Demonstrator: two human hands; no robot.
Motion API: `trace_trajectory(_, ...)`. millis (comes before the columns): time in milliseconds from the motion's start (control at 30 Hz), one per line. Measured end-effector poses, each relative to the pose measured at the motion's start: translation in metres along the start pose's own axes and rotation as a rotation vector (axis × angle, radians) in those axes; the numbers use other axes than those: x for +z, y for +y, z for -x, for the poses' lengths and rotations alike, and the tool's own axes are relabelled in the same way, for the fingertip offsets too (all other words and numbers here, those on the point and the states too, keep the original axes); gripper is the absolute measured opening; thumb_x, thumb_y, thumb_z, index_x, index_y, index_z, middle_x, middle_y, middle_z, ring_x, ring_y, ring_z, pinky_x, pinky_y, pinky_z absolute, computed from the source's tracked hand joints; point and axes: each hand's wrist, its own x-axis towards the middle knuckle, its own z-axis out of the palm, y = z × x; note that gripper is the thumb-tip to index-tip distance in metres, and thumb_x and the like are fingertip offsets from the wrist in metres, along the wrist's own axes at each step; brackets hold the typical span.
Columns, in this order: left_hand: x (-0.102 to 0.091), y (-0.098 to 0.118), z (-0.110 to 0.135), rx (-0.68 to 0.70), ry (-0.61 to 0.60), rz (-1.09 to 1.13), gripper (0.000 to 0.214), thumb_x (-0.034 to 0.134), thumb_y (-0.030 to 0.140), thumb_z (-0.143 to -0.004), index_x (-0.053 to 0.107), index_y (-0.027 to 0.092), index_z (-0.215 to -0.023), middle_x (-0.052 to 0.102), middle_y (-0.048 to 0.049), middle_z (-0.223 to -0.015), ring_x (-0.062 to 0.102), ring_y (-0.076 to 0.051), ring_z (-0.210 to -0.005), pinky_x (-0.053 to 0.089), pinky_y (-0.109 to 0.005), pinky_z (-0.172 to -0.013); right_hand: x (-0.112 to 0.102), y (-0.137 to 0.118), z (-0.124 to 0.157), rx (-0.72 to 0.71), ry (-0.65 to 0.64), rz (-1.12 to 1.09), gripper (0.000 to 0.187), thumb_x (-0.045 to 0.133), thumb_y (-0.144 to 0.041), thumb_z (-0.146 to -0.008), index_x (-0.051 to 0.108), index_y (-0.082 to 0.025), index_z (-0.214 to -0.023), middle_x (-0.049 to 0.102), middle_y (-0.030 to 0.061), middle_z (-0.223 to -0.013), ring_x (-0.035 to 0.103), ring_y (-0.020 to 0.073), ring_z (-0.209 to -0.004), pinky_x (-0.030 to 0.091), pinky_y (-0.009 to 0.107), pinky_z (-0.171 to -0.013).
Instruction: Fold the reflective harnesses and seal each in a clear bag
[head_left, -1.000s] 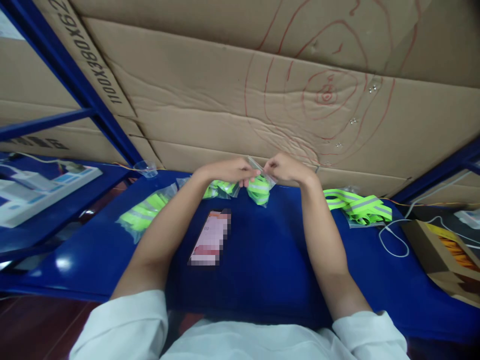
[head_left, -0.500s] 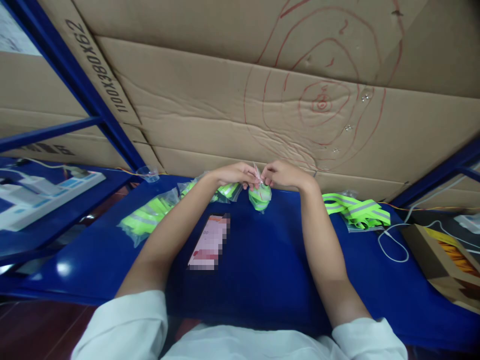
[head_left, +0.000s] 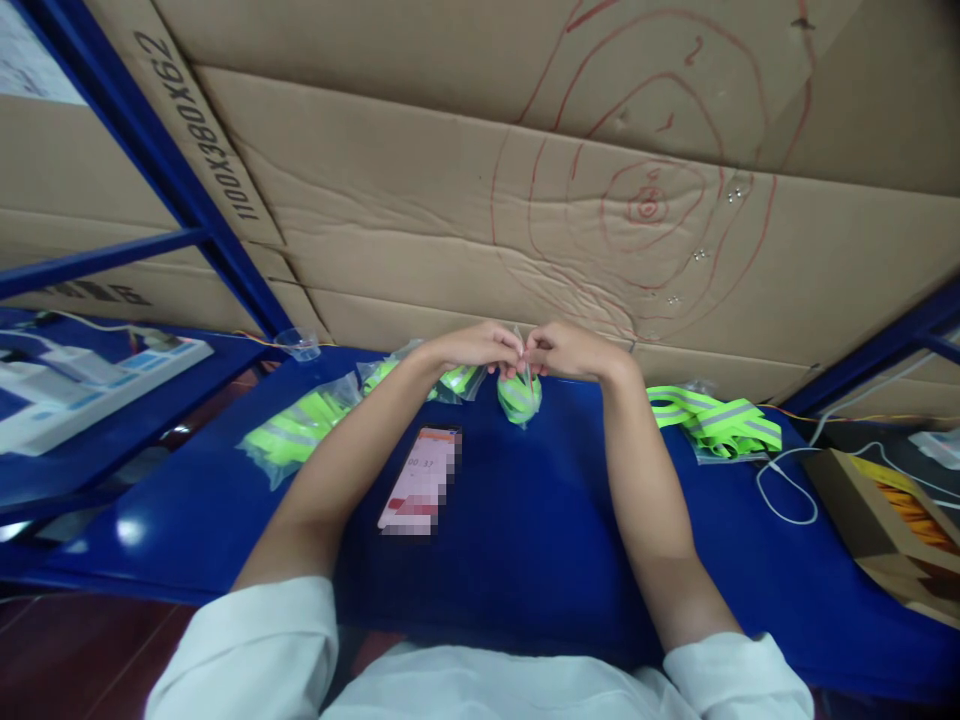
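Cardboard point(head_left: 420, 210) marked with red rings is stood upright along the far edge of the blue table point(head_left: 540, 540), and the table is bounded at left and right by slanting blue posts. Between the forearms a broad stretch of blue surface is framed, running from the hands back to the near edge by the shirt; its left side is taken up by a phone point(head_left: 415, 485). Sideways reach is bordered by bagged green straps point(head_left: 296, 432) beyond the left forearm and by loose green straps point(head_left: 727, 430) beyond the right one, with a white cable point(head_left: 787, 515) and an open box point(head_left: 877, 530) farther right.

Near the far edge, a small clear bag point(head_left: 519, 402) with green strap inside is held upright by its top. Its top is pinched by the left hand point(head_left: 487, 347), fingers closed to a narrow grip, and by the right hand point(head_left: 559, 350), fingers curled in likewise. Both sets of fingertips are brought almost together. Whether the bag's bottom is supported by the table cannot be told.
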Motion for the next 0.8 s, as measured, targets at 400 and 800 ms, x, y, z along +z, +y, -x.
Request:
trace_trajectory(400, -0.021, 0.000, 0.011, -0.058, 0.178, -0.075, 0.013, 0.055, 0.019, -0.077, 0.056, 0.018, -0.064, 0.054, 0.0003, -0.056, 0.053, -0.011, -0.051, 0.034, -0.022, -0.049, -0.006, 0.015, -0.005, 0.321, 0.184, 0.222, 0.027, 0.061, -0.025, -0.093, 0.078, -0.016, -0.112, 0.079, 0.0138, -0.110, 0.069, 0.0230, -0.097, 0.040, 0.027, -0.072)
trace_trajectory(800, -0.015, 0.011, 0.018, 0.063, -0.122, -0.156, 0.026, 0.066, 0.041, -0.090, 0.072, 0.017, -0.090, 0.078, -0.0065, -0.096, 0.071, -0.017, -0.085, 0.050, -0.024, -0.072, 0.007, -0.008, -0.011, 0.282, -0.092, 0.224, 0.039, 0.074, -0.049, -0.089, 0.081, -0.018, -0.112, 0.080, 0.0107, -0.105, 0.071, 0.0198, -0.086, 0.043, 0.024, -0.067)
